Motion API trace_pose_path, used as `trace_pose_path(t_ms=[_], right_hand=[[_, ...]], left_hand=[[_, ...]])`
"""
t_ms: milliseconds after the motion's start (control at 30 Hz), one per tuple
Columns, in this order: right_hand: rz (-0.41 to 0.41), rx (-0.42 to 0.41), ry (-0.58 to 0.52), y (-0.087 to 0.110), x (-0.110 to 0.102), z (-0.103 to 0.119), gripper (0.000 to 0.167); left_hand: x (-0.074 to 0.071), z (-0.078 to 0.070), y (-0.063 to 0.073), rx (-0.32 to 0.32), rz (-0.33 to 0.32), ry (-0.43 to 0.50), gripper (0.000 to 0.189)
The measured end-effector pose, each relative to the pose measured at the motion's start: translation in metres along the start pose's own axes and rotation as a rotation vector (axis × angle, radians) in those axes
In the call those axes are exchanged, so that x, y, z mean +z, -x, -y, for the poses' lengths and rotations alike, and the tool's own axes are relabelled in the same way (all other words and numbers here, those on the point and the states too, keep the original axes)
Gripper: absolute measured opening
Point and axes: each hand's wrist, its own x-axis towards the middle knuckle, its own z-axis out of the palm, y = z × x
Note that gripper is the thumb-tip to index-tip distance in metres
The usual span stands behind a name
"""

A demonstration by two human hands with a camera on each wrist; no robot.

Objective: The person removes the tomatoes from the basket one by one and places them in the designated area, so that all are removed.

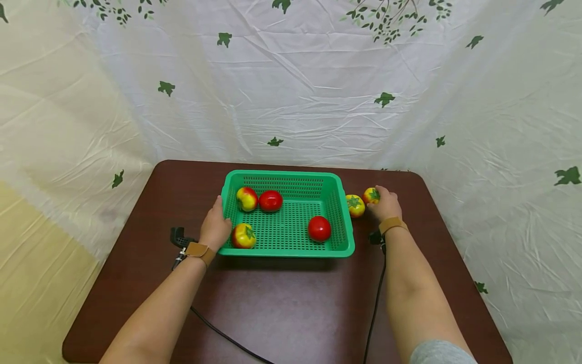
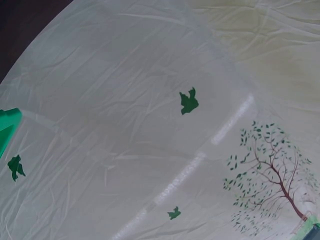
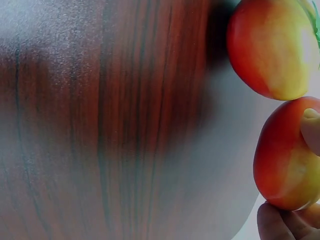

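My left hand (image 1: 215, 228) grips the left rim of a green perforated basket (image 1: 286, 253), thumb over the edge. Only a basket corner (image 2: 7, 125) enters the left wrist view. Inside the basket are two red-and-yellow tomatoes and two plain red ones. Beyond the basket's right side, my right hand (image 1: 386, 205) holds a red-and-yellow tomato (image 1: 371, 195) with a green leafy top. In the right wrist view, thumb and fingers (image 3: 277, 225) close around that tomato (image 3: 280, 155). Right beside it lies another yellow tomato (image 1: 355, 206), against the basket's outer wall.
The basket is toward the back of a dark brown table (image 1: 273, 303). White curtains (image 1: 295, 91) with green leaf prints surround the table's back and sides. Black cables (image 1: 375, 308) run from both wrist cameras across the tabletop.
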Motion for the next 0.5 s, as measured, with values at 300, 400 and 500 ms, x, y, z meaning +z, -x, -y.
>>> trace_pose_path(t_ms=[300,400,500], right_hand=[[0.018,0.008,0.001,-0.0005,0.0057,-0.0062,0.067],[0.014,0.010,0.001,0.0010,0.0078,-0.0070,0.066],[0.003,0.006,-0.002,0.0019,0.0091,-0.0067,0.066]], left_hand=[[0.0027,0.0016,-0.0003,-0.002,-0.004,-0.002,0.074],[0.0030,0.0019,-0.0002,0.002,-0.006,-0.002,0.074],[0.0025,0.0020,-0.0006,0.007,-0.010,-0.002,0.074]])
